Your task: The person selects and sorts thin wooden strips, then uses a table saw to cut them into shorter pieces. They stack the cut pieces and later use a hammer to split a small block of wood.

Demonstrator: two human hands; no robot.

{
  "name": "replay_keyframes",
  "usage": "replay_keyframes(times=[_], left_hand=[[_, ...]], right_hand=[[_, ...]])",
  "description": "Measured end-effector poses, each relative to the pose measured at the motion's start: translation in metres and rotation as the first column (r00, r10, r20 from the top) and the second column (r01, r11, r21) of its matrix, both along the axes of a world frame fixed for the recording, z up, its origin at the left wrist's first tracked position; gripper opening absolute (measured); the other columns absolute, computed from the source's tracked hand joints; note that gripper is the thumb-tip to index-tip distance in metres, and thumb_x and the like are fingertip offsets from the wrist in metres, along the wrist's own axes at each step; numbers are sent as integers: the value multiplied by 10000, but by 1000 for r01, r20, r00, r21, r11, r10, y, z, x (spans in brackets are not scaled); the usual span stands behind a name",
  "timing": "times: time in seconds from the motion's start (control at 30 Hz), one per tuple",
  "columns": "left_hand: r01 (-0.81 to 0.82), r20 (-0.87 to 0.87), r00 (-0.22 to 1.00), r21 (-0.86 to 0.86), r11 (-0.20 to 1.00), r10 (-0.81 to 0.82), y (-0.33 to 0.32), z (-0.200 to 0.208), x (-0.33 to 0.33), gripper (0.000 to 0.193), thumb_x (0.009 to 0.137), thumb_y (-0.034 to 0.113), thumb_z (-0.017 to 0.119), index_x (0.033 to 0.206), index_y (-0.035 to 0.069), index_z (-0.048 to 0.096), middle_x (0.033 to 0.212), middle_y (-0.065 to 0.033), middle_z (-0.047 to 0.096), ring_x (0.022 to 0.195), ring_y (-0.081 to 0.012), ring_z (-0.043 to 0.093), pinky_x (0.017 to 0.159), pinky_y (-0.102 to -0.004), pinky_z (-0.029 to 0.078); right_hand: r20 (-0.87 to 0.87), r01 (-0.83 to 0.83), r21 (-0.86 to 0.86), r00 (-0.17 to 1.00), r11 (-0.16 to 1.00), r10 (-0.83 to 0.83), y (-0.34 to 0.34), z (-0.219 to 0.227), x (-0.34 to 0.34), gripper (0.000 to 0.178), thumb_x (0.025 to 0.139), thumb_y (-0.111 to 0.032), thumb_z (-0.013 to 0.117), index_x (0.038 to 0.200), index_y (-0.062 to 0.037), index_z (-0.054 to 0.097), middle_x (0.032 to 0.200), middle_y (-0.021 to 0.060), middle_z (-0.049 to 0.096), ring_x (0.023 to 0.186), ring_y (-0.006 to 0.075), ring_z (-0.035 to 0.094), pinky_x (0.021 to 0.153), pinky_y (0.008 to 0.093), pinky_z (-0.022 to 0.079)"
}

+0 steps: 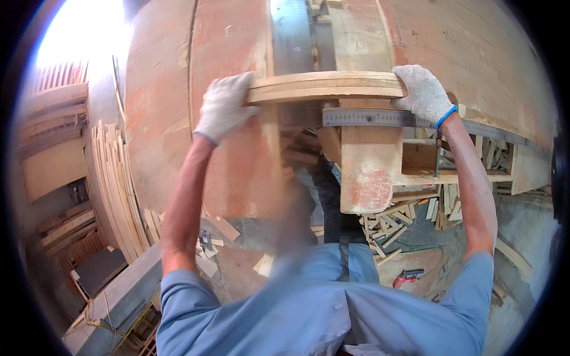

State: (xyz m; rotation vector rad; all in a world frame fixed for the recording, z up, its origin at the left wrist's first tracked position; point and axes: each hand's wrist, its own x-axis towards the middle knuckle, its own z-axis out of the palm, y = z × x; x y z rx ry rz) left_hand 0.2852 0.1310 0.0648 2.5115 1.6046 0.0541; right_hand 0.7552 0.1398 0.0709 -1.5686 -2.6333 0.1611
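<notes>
Both my hands wear white knitted gloves. My left hand (227,107) is closed round the left end of a short stack of pale wooden strips (326,86), and my right hand (423,95) grips the right end. The stack lies crosswise in front of me, over the gap in the wooden worktop (231,166). A metal ruler strip (374,117) runs just on my side of the stack, passing beneath my right wrist, which has a blue glove cuff. Where the strips meet my palms, the gloves hide their ends.
Long thin wooden strips (114,178) are piled at the left. An open wooden compartment (418,159) sits under the worktop's right part. Offcuts (389,228) litter the floor below, near a red hand tool (407,277). A grey ledge (127,299) stands at the lower left.
</notes>
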Motion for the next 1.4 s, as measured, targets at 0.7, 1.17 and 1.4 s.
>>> replay_keyframes(times=[0.7, 1.17, 1.4], left_hand=[[-69, 43, 997, 18, 997, 68, -5, -23, -31, 693, 750, 158, 860, 1392, 58, 619, 1316, -165, 654, 1278, -381, 570, 1102, -459, 475], [-94, 22, 996, 163, 982, 91, -13, -30, -31, 700, 756, 211, 888, 1388, 65, 624, 1314, -152, 674, 1267, -359, 606, 1104, -455, 482], [-145, -39, 988, 113, 983, 150, -1, -15, -21, 703, 736, 195, 897, 1376, 68, 634, 1304, -149, 682, 1250, -364, 608, 1098, -456, 485]], right_hand=[[-224, 392, 86, 903, 916, -366, -28, -46, -36, 458, 939, -479, 616, 880, -53, 772, 947, 218, 757, 952, 394, 719, 927, 516, 534], [-329, 299, 514, 934, 804, -137, -36, -65, -34, 266, 893, -323, 715, 1024, -96, 669, 1001, 104, 700, 1028, 298, 654, 971, 455, 461], [-358, 290, 500, 927, 816, -110, -20, -64, -35, 244, 897, -249, 716, 1066, -76, 682, 1026, 111, 702, 1018, 305, 652, 958, 462, 467]])
